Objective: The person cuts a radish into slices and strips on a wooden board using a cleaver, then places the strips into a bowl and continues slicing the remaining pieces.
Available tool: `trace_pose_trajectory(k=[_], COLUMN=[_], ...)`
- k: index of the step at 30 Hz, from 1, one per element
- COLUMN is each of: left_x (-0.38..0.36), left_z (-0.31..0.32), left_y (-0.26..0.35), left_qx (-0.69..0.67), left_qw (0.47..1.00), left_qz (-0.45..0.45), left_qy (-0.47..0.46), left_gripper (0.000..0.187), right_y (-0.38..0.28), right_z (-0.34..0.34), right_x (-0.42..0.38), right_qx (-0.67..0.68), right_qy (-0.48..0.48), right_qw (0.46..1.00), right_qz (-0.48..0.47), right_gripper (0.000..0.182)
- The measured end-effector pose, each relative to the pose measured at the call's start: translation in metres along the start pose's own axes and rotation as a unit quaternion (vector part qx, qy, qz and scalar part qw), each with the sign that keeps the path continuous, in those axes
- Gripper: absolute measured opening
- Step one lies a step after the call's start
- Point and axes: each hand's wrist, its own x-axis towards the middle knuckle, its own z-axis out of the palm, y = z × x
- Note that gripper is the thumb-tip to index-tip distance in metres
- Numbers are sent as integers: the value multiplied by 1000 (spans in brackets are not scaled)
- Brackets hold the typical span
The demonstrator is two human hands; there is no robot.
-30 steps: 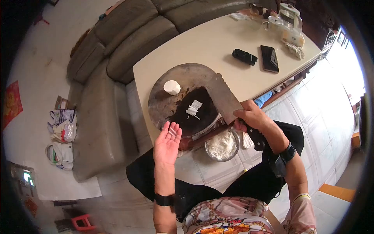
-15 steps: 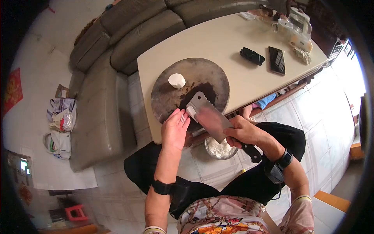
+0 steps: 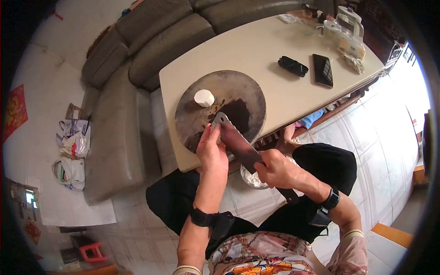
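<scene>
My right hand grips a cleaver by its handle, the blade tilted and pointing up and left over the near edge of a round chopping board. At the blade's far end is my left hand, its fingers pressed together against the side of the blade; anything between them is hidden. A white chunk with faceted sides lies on the board, left of a dark wet patch. Below the cleaver, partly covered by my right hand, a bowl of white shreds stands on the floor.
The board rests on a cream table. Farther right on it are a black case, a phone and a clear pitcher. A grey sofa runs along the left and back. Several bags stand beyond it.
The cleaver has turned from broad side up to nearly edge-on, and its tip has shifted left. My left hand has risen along the blade; white pieces seen there earlier are now out of sight.
</scene>
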Motion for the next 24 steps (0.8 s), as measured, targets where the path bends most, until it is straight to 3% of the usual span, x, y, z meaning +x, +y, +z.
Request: trace_pose_trajectory(k=[2,9,13,16,18,22,24], left_x=[5,22,31,29,27,-2,-23], left_z=[1,1,-7,-7,-14,-16,-23], left_y=[-6,-11,-9,-2,-1,12,12], left_qx=[-24,-127,-159,-210,-279,-256,-189], left_qw=[999,988,982,971,939,932,922], left_qz=[-1,-49,-62,-99,-143,-219,-267], left_qy=[-24,-78,-81,-55,-143,-134,-207], left_gripper=[34,23,32,30,28,25,25], right_y=[-1,0,-3,-13,-17,-15,-10], right_z=[0,-10,-11,-17,-22,-37,-46], right_x=[-4,-10,-12,-15,-17,-19,-20], right_qx=[-79,-113,-125,-101,1,153,157], right_qy=[74,97,112,110,117,149,186], right_qw=[991,983,976,980,988,976,967], right_qz=[-76,-106,-139,-131,-104,-33,-72], right_gripper=[21,20,18,17,18,25,24])
